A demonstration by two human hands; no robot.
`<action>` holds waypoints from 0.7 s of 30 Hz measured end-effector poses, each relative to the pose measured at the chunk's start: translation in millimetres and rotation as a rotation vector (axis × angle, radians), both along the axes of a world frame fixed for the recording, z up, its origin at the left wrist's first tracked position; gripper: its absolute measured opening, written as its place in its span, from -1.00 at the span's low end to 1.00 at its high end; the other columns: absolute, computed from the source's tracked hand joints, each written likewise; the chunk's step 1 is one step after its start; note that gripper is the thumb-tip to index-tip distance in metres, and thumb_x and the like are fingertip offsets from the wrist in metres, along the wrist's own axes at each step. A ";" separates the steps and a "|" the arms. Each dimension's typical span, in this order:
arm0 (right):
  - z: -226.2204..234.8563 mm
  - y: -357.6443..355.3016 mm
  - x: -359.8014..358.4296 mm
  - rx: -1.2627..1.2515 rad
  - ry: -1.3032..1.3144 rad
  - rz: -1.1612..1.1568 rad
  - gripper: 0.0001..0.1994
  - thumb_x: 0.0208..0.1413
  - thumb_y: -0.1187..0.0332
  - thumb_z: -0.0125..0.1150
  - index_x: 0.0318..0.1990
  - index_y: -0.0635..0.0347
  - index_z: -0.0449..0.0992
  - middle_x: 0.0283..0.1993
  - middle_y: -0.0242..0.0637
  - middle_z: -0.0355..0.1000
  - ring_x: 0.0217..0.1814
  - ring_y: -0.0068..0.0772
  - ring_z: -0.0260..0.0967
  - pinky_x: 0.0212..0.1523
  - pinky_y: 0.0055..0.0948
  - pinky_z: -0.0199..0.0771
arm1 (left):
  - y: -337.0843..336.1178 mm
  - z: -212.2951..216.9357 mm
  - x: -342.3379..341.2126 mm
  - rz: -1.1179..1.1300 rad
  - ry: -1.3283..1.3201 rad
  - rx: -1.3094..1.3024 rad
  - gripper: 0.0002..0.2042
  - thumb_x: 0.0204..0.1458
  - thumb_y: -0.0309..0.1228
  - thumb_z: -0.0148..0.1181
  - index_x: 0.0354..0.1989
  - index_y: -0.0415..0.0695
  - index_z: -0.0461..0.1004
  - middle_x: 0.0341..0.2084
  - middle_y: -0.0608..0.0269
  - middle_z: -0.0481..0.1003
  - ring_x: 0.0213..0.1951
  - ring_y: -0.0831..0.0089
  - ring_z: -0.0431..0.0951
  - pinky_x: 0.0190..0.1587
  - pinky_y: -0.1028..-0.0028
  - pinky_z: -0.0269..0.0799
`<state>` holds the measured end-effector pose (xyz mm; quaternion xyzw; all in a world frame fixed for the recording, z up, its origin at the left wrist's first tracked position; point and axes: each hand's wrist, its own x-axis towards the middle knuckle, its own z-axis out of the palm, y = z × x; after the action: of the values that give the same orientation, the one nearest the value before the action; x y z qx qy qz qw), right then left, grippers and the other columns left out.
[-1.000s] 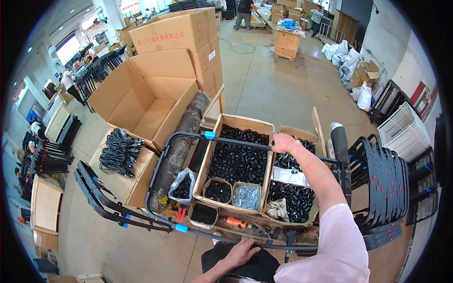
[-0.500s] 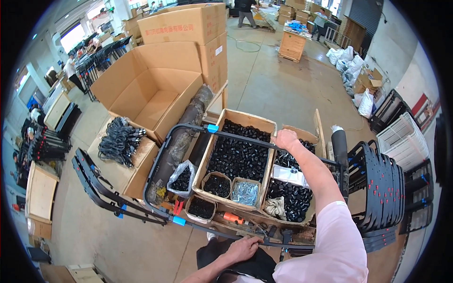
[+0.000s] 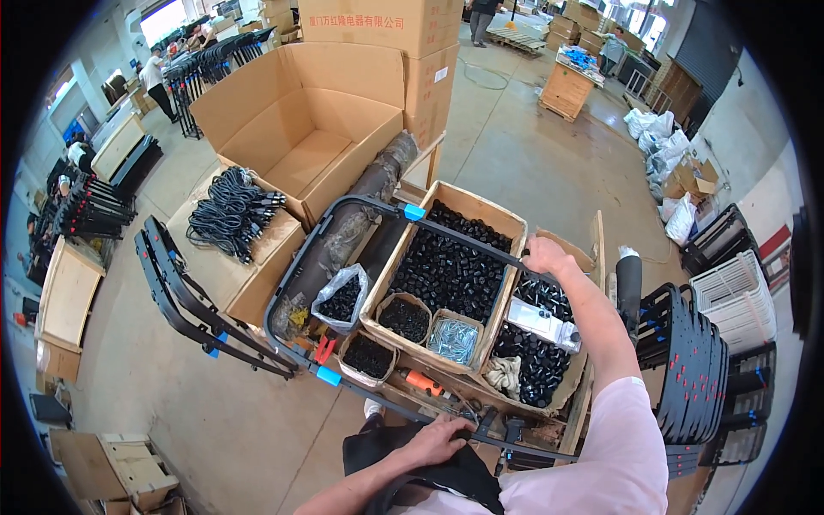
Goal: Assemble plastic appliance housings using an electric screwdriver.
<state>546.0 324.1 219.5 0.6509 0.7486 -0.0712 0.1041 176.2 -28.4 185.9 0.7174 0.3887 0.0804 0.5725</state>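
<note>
View swung, top carton (image 3: 369, 39) cropped, frame (image 3: 470, 239) part-hidden

Wooden bench (image 3: 577, 425). Landmark on it: bin (image 3: 481, 209) of black caps. Right of bin: carton (image 3: 566, 393). Left: bag (image 3: 362, 296) of black parts. Near side: tub (image 3: 362, 377), orange tool (image 3: 422, 381).

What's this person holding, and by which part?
A black frame: the right hand grips its far side; the left hand is at its near side, grip unclear.
</note>
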 end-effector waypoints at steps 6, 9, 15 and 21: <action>28.0 -2.1 -45.2 0.009 -0.097 -0.200 -0.47 0.31 -0.05 0.08 -0.05 0.31 0.68 0.05 0.14 0.61 0.20 0.07 0.56 0.22 -0.04 0.53 | 11.5 5.1 -4.3 -0.110 0.029 -0.300 -0.57 0.30 -0.20 0.10 0.35 0.15 0.42 0.10 -0.01 0.58 0.10 0.02 0.60 0.21 0.21 0.47; 17.5 3.8 -29.9 -0.032 -0.130 -0.048 -0.34 0.39 -0.22 -0.06 -0.07 0.27 0.71 0.06 0.11 0.61 0.22 0.06 0.55 0.23 -0.05 0.52 | 5.2 -13.7 3.2 -0.095 -0.060 -0.208 -0.58 0.33 -0.13 0.09 0.33 0.15 0.44 0.03 0.05 0.63 0.06 0.01 0.62 0.18 0.18 0.50; 13.1 13.6 -42.0 0.068 -0.127 -0.212 -0.45 0.19 -0.11 0.18 -0.01 0.23 0.70 0.08 0.03 0.63 0.22 -0.01 0.57 0.19 -0.10 0.57 | 0.5 -16.3 4.9 -0.005 -0.039 -0.078 -0.59 0.29 -0.11 0.19 0.27 0.11 0.47 0.00 0.12 0.65 0.04 0.01 0.64 0.14 0.17 0.52; 41.9 -3.9 -49.5 -0.131 -0.293 -0.004 -0.56 0.01 0.03 0.34 -0.09 0.17 0.73 0.03 -0.03 0.65 0.13 -0.05 0.62 0.15 -0.17 0.61 | 10.2 -8.6 -1.8 0.084 0.005 -0.223 -0.65 0.22 -0.16 0.26 0.13 0.02 0.50 -0.05 0.03 0.65 0.01 -0.04 0.64 0.09 0.11 0.52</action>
<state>496.6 320.2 261.3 0.6474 0.7180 -0.0243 0.2546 174.4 -18.1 177.2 0.6325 0.4266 0.0588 0.6438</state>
